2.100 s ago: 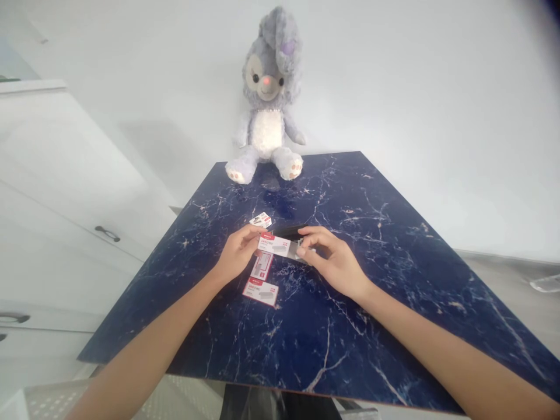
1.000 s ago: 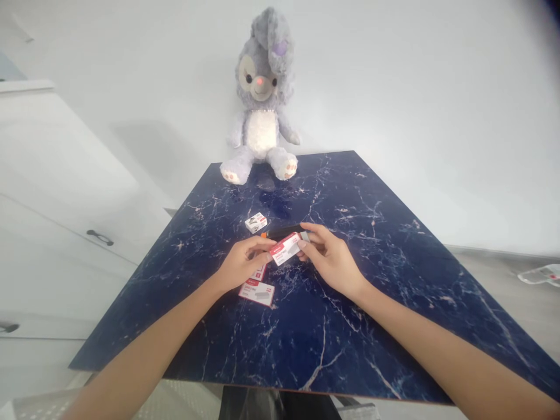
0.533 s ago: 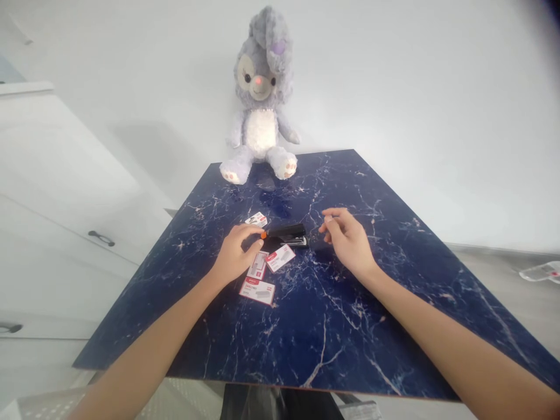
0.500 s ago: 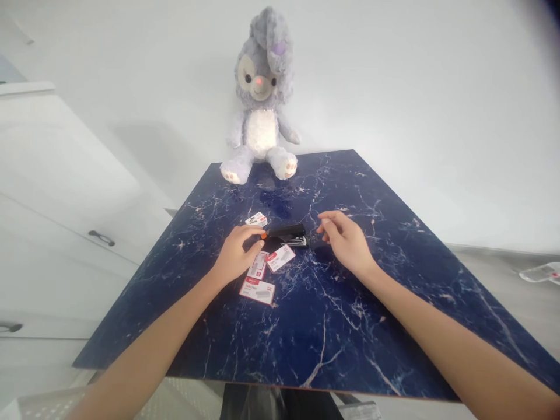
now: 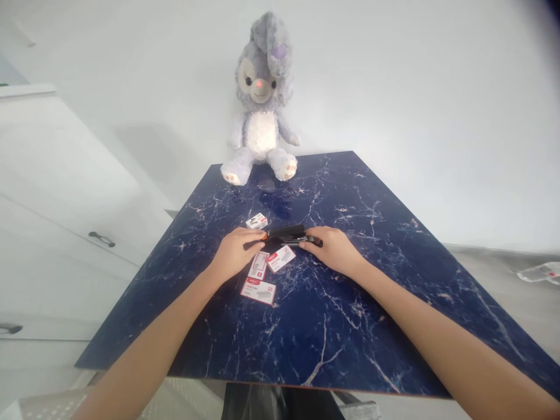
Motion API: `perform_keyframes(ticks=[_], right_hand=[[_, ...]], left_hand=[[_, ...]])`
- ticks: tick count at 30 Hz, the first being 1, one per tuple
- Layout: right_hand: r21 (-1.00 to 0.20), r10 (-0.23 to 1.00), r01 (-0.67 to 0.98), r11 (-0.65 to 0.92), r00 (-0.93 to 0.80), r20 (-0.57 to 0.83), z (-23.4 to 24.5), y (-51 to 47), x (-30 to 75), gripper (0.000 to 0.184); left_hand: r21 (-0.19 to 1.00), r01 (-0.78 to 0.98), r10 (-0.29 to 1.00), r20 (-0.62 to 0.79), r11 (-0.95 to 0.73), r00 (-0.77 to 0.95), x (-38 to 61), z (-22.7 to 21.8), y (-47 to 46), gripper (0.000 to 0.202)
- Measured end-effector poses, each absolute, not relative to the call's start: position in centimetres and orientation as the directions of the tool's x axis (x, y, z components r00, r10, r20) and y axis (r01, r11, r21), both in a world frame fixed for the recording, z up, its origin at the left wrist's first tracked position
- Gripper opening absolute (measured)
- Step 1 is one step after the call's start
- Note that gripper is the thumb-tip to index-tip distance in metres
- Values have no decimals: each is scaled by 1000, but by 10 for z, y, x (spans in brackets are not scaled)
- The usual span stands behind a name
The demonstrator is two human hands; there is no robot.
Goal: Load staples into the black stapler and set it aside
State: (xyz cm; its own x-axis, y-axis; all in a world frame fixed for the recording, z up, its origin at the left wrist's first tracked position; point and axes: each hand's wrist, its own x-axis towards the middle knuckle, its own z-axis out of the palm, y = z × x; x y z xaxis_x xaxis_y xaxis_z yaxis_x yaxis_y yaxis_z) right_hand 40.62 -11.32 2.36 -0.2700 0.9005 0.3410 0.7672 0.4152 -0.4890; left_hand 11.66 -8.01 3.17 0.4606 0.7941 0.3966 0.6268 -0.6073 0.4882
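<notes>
A black stapler (image 5: 286,233) with an orange tip lies near the middle of the dark blue marbled table (image 5: 350,303). My left hand (image 5: 235,254) has its fingers curled round the stapler's left, orange end. My right hand (image 5: 333,249) has its fingers pressed together on the stapler's right end, where a silver metal part shows. Just in front of the stapler lies a red-and-white staple box (image 5: 280,258). Two more staple boxes (image 5: 259,265) (image 5: 258,290) lie under and beside my left hand. A small box (image 5: 256,221) sits behind the stapler's left end.
A grey plush rabbit (image 5: 261,99) sits at the table's far edge against the white wall. White cabinets with dark handles (image 5: 101,239) stand to the left. Something pale lies on the floor at the far right (image 5: 539,272).
The staple box left my hands and now lies on the table. My left hand went to the stapler's left end. My right hand swung out to the right, then came down on its right end.
</notes>
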Motion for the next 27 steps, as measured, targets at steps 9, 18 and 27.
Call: perform_keyframes(ticks=[9, 18, 27], right_hand=[[-597, 976, 785, 165, -43, 214, 37, -102, 463, 22], [-716, 956, 648, 259, -68, 284, 33, -109, 437, 35], [-583, 880, 660, 474, -342, 330, 17, -107, 426, 26]], left_hand=[[482, 655, 813, 385, -581, 438, 118, 28, -83, 25], [520, 641, 825, 359, -565, 436, 120, 30, -85, 26], [539, 640, 837, 347, -548, 424, 121, 32, -87, 24]])
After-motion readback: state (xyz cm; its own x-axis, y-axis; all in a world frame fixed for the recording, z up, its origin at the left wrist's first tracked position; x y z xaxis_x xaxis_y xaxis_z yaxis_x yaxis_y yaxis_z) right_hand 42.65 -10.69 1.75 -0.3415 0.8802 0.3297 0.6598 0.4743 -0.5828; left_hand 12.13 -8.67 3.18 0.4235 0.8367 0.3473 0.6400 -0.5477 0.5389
